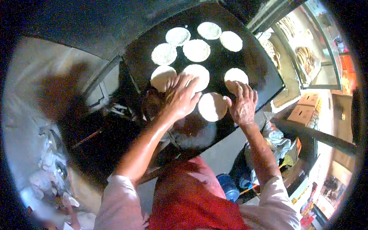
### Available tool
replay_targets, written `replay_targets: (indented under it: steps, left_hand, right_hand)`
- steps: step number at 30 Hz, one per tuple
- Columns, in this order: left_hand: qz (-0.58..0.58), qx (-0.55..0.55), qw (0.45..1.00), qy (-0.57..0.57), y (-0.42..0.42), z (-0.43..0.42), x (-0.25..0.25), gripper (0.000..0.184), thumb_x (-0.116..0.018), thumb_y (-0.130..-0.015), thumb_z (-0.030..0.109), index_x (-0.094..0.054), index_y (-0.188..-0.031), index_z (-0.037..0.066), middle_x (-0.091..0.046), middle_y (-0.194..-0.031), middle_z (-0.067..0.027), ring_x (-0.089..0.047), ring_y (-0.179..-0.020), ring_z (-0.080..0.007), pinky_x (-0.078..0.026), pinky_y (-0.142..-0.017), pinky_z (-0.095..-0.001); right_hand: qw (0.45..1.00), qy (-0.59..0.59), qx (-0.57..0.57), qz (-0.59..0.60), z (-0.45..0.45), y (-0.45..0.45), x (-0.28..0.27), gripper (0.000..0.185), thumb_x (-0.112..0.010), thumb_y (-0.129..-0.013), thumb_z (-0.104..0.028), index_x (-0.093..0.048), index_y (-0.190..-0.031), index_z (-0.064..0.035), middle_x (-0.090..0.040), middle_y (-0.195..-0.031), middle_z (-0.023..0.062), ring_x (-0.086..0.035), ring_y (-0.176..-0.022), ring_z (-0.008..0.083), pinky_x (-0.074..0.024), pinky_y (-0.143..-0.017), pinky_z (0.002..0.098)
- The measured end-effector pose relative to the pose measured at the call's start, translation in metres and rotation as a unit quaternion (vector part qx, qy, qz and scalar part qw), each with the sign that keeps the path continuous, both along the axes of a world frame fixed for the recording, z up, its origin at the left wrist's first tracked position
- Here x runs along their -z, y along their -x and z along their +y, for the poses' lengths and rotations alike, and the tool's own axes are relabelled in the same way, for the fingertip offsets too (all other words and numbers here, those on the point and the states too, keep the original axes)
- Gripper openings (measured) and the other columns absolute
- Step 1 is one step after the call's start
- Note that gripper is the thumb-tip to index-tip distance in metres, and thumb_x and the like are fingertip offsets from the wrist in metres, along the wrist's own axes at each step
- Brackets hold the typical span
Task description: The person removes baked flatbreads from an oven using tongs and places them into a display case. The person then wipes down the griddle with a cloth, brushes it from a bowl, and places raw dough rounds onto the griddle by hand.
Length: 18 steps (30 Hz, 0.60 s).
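Observation:
Several round, pale flatbreads lie on a dark griddle (218, 76). My left hand (182, 96) is palm down with its fingers stretched out over the near edge of one flatbread (198, 74). Beside it, partly behind my fingers, is another flatbread (161, 76). My right hand (244, 105) rests its fingertips at the lower edge of a flatbread (235, 76), thumb held apart. Between my hands sits one more flatbread (212, 108), close to my right thumb. Neither hand has lifted anything. Whether the fingers press on the bread cannot be made out.
Farther back on the griddle are other flatbreads (196, 50). A glass display case (318, 50) with food stands at the right, above cardboard boxes (304, 109). Plastic bags (278, 140) and a blue container (229, 188) are low on the right. Another person (48, 211) is at the lower left.

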<state>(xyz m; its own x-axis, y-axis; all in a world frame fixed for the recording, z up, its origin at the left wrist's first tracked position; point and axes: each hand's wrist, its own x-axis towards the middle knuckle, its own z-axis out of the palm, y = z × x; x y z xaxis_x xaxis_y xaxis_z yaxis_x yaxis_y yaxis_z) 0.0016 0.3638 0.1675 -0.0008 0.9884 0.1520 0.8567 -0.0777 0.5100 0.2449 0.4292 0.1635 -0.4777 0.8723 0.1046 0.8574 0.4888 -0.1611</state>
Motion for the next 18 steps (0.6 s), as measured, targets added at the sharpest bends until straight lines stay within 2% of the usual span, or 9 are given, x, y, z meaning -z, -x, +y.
replay_targets:
  steps: [1, 3, 5, 6, 7, 9, 10, 14, 18]
  left_hand:
    - [0.050, 0.001, 0.999, -0.008, 0.004, 0.023, 0.003, 0.063, -0.069, -0.081, 0.032, -0.047, -0.136, 0.009, -0.045, -0.139, -0.0132, -0.033, -0.136, -0.0351, -0.021, -0.111, -0.0577]
    - [0.110, -0.021, 0.993, -0.044, 0.007, 0.062, 0.012, 0.075, -0.073, -0.076, 0.040, -0.045, -0.138, 0.009, -0.042, -0.143, -0.0110, -0.028, -0.139, -0.0337, -0.017, -0.113, -0.0591]
    - [0.148, -0.008, 0.987, 0.061, 0.014, 0.082, 0.019, 0.081, -0.075, -0.071, 0.045, -0.046, -0.138, 0.010, -0.043, -0.142, -0.0098, -0.031, -0.137, -0.0311, -0.015, -0.112, -0.0603]
    - [0.128, 0.008, 0.988, 0.091, 0.016, 0.083, 0.023, 0.077, -0.076, -0.071, 0.043, -0.048, -0.136, 0.012, -0.046, -0.137, -0.0100, -0.034, -0.135, -0.0294, -0.017, -0.111, -0.0612]
    - [0.128, 0.013, 0.987, 0.092, 0.017, 0.082, 0.025, 0.077, -0.076, -0.071, 0.043, -0.048, -0.136, 0.012, -0.046, -0.137, -0.0100, -0.034, -0.135, -0.0294, -0.017, -0.111, -0.0612]
    - [0.112, 0.039, 0.989, 0.090, 0.025, 0.076, 0.028, 0.073, -0.077, -0.071, 0.041, -0.050, -0.133, 0.012, -0.047, -0.135, -0.0102, -0.037, -0.132, -0.0282, -0.018, -0.109, -0.0621]
    - [0.092, 0.046, 0.991, 0.091, 0.028, 0.072, 0.026, 0.072, -0.077, -0.073, 0.038, -0.049, -0.134, 0.012, -0.045, -0.138, -0.0113, -0.036, -0.133, -0.0303, -0.022, -0.109, -0.0587]
    - [0.016, -0.007, 0.999, 0.033, 0.033, 0.050, 0.013, 0.076, -0.070, -0.083, 0.039, -0.035, -0.145, 0.013, -0.033, -0.150, -0.0110, -0.027, -0.140, -0.0350, -0.018, -0.115, -0.0565]
    - [0.044, -0.041, 0.998, 0.011, 0.038, -0.017, -0.012, 0.067, -0.071, -0.081, 0.030, -0.046, -0.138, 0.007, -0.040, -0.145, -0.0146, -0.033, -0.135, -0.0381, -0.025, -0.111, -0.0505]
  right_hand:
    - [0.999, -0.025, 0.019, -0.016, 0.006, -0.003, 0.011, 0.067, -0.054, -0.089, -0.055, -0.047, -0.134, -0.0060, -0.049, -0.134, 0.0137, -0.042, -0.128, 0.0324, -0.0240, -0.107, 0.0587]
    - [0.995, 0.044, 0.001, -0.089, 0.008, -0.006, 0.007, 0.068, -0.054, -0.087, -0.060, -0.054, -0.128, -0.0051, -0.051, -0.132, 0.0128, -0.042, -0.128, 0.0313, -0.0194, -0.109, 0.0617]
    - [0.998, 0.012, -0.038, -0.056, 0.004, -0.008, 0.000, 0.066, -0.054, -0.086, -0.061, -0.058, -0.124, -0.0065, -0.052, -0.129, 0.0124, -0.043, -0.127, 0.0311, -0.0177, -0.110, 0.0618]
    - [0.998, 0.028, -0.044, -0.040, 0.002, -0.009, -0.004, 0.066, -0.056, -0.085, -0.062, -0.058, -0.123, -0.0080, -0.053, -0.126, 0.0117, -0.044, -0.126, 0.0307, -0.0167, -0.110, 0.0624]
    - [0.998, 0.030, -0.054, -0.008, 0.002, -0.007, -0.010, 0.068, -0.057, -0.085, -0.062, -0.058, -0.122, -0.0049, -0.056, -0.121, 0.0135, -0.047, -0.121, 0.0313, -0.0186, -0.110, 0.0623]
    - [0.999, 0.029, -0.034, -0.031, 0.012, -0.009, -0.003, 0.068, -0.057, -0.085, -0.060, -0.059, -0.119, -0.0010, -0.057, -0.118, 0.0162, -0.050, -0.115, 0.0326, -0.0214, -0.109, 0.0612]
    - [0.999, 0.008, -0.037, -0.021, 0.022, -0.006, 0.000, 0.067, -0.056, -0.087, -0.058, -0.059, -0.117, 0.0026, -0.057, -0.116, 0.0185, -0.052, -0.111, 0.0343, -0.0235, -0.108, 0.0603]
    - [0.993, -0.112, -0.036, -0.025, 0.106, 0.005, 0.034, 0.066, -0.048, -0.091, -0.060, -0.049, -0.134, -0.0102, -0.051, -0.129, 0.0182, -0.050, -0.118, 0.0358, -0.0289, -0.106, 0.0585]
    - [0.995, -0.088, -0.019, -0.037, 0.169, 0.041, 0.040, 0.074, -0.042, -0.091, -0.066, -0.042, -0.141, -0.0127, -0.043, -0.141, 0.0181, -0.038, -0.132, 0.0373, -0.0247, -0.108, 0.0610]
